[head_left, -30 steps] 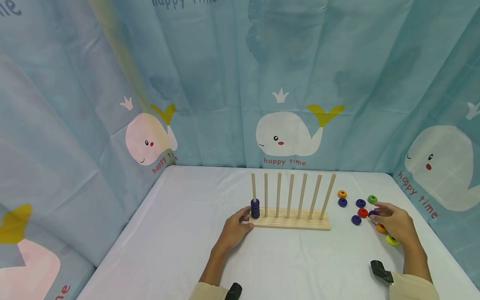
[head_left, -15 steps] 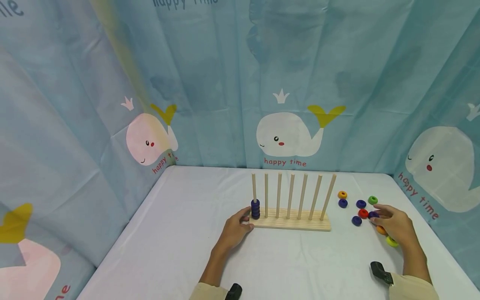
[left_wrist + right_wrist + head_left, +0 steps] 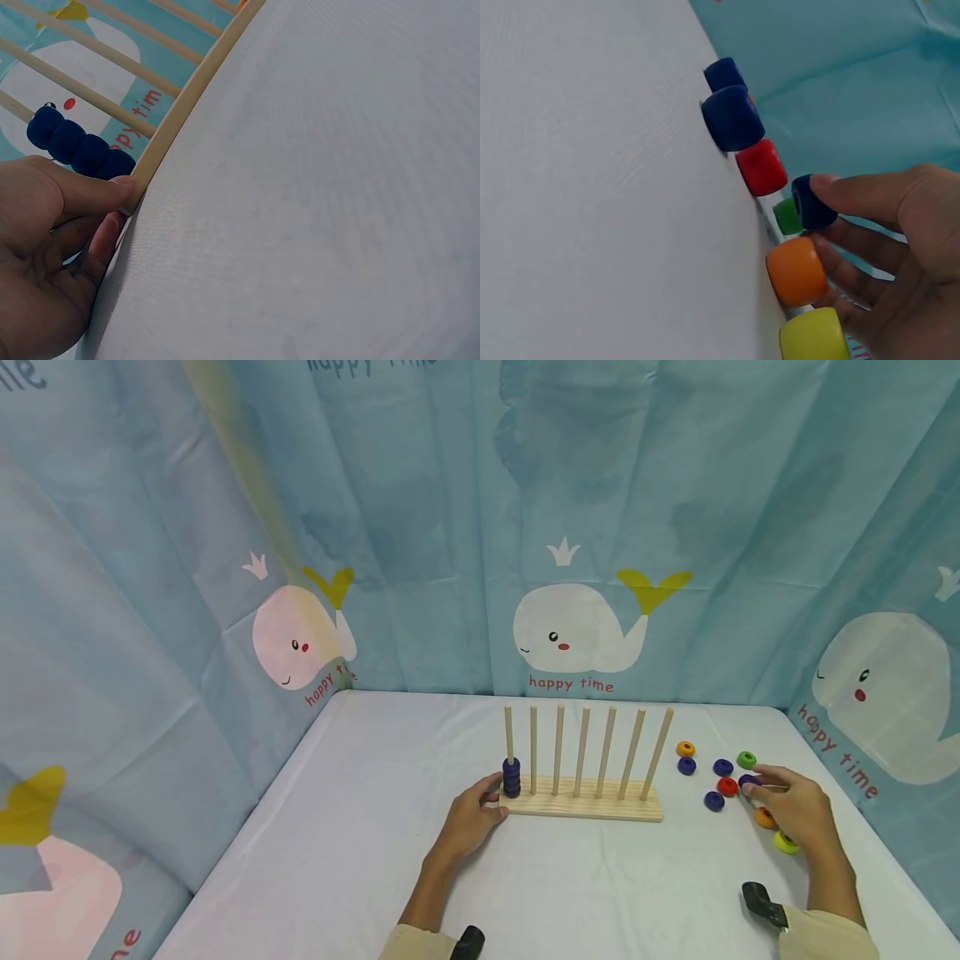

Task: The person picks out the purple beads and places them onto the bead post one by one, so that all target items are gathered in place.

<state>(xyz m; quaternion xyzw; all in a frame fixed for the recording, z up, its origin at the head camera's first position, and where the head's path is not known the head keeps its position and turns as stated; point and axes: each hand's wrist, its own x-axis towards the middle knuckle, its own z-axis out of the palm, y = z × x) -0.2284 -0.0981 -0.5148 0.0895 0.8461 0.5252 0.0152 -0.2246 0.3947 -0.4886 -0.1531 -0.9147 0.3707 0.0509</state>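
Note:
A wooden peg rack (image 3: pixel 585 808) with several upright pegs stands on the table, and a stack of dark blue beads (image 3: pixel 512 778) is threaded on its leftmost peg. My left hand (image 3: pixel 471 821) holds the rack's left end. In the left wrist view the thumb (image 3: pixel 105 193) lies against the base's edge beside the stack, fingers curled below. At the right, my right hand (image 3: pixel 793 806) pinches a dark blue bead (image 3: pixel 814 204) between thumb and fingers. In the right wrist view this bead is tilted, with a green bead (image 3: pixel 787 216) behind it and an orange bead (image 3: pixel 796 271) close by.
Around the right hand lie a red bead (image 3: pixel 727 787), a yellow bead (image 3: pixel 786 842) and several loose blue ones, including a near blue bead (image 3: pixel 714 802). Farther back sits another orange bead (image 3: pixel 686 749). A whale-print curtain (image 3: pixel 420 610) rises behind the white table (image 3: pixel 360 793).
The blue bead in my right hand is slightly higher than half a second ago, its fingers lifted a little. The left hand and the rack have stayed in place.

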